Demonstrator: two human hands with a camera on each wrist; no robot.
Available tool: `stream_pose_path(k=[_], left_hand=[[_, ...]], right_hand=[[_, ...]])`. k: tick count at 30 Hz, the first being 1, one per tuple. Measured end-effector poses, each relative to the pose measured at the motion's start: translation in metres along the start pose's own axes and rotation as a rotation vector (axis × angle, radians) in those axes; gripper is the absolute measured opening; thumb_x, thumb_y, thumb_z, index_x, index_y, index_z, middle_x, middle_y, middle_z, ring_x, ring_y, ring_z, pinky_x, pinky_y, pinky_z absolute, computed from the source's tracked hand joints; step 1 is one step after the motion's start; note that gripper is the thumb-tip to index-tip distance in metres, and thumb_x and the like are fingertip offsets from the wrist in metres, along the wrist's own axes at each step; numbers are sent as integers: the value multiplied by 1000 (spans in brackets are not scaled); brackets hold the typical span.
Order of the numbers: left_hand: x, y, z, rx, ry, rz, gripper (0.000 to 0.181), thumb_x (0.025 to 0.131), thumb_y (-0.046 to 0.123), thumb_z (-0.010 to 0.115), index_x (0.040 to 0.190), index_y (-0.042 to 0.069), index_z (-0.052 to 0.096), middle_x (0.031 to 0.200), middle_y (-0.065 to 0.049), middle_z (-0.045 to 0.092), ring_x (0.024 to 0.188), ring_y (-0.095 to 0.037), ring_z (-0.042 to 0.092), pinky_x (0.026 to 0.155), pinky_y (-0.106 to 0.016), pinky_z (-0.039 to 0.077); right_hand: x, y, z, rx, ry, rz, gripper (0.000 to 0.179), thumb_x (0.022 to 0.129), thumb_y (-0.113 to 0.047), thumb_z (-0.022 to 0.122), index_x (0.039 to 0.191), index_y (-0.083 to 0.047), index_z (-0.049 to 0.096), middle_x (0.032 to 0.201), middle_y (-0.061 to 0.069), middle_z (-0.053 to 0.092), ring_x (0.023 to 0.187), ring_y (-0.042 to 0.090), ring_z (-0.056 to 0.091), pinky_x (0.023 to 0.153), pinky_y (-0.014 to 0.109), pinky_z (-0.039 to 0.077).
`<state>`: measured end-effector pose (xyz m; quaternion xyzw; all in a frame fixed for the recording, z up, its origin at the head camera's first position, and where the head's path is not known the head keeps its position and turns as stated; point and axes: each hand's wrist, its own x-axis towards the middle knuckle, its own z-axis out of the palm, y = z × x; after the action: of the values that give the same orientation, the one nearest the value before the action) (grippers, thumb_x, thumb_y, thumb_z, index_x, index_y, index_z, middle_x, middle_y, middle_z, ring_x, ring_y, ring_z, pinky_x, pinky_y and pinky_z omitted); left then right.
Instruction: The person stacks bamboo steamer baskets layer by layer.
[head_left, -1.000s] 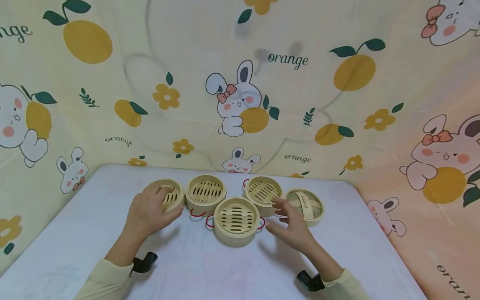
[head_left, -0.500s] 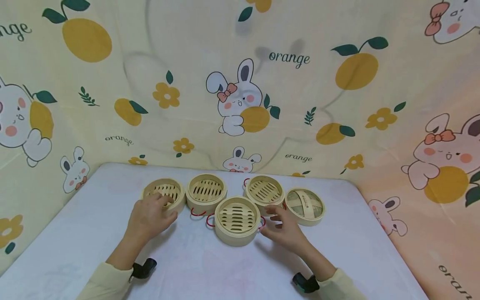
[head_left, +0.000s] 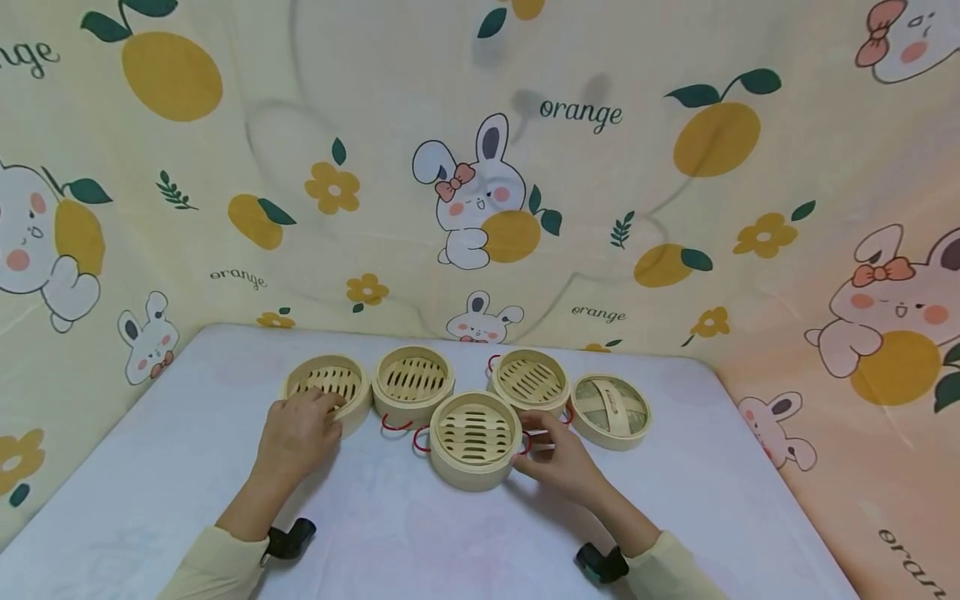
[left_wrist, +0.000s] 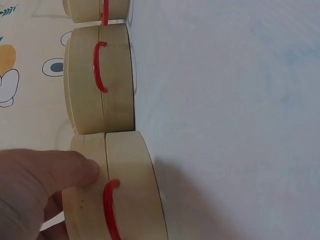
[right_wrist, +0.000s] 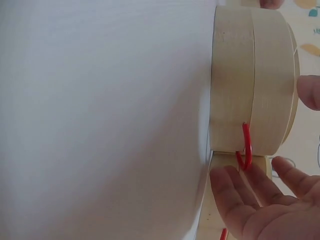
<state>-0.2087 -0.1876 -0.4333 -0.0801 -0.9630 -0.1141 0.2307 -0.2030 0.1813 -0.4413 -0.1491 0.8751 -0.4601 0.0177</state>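
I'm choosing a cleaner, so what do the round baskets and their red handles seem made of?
The round baskets look like bamboo or thin wood, fairly matte: their walls are pale tan with faint grain and visible seams. The red handles look like plastic or coated cord, smooth and slightly shiny, judging by their even color and highlights.

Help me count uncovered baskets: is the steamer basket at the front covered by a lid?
No, the head view shows the front steamer basket with its slotted surface plainly uncovered.
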Motion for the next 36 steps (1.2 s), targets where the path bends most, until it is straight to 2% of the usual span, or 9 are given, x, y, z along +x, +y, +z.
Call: stream_pose_path(k=[10,19,31,36], left_hand=[[-2,0,-1,5,24,-3,26,66,14,68,91,18,67,78,-2,59,78,-26,58,62,-41,38],[-6,-7,0,12,111,39,24,64,15,68,88,18,68,74,0,57,74,-24,57,61,-42,37],[-4,-11,-14,15,211,59,23,63,14,69,86,17,68,74,-3,57,70,-26,56,61,-44,38],[-4,-9,-20,-5,245,72,23,63,13,68,85,17,68,75,-2,58,70,-25,56,68,-45,38]], right_hand=[[1,1,4,7,-17,6,61,67,-26,74,120,-17,45,111,2,53,93,25,56,74,33,50],[0,-2,3,25,-41,-26,60,67,-20,75,120,-14,47,113,4,53,92,26,56,74,38,49],[1,-2,3,-24,-61,-24,68,66,-24,75,124,-17,42,114,2,50,92,21,56,71,33,50],[2,-5,2,-40,-68,-28,67,66,-23,75,124,-16,41,114,2,50,92,21,56,69,32,50]])
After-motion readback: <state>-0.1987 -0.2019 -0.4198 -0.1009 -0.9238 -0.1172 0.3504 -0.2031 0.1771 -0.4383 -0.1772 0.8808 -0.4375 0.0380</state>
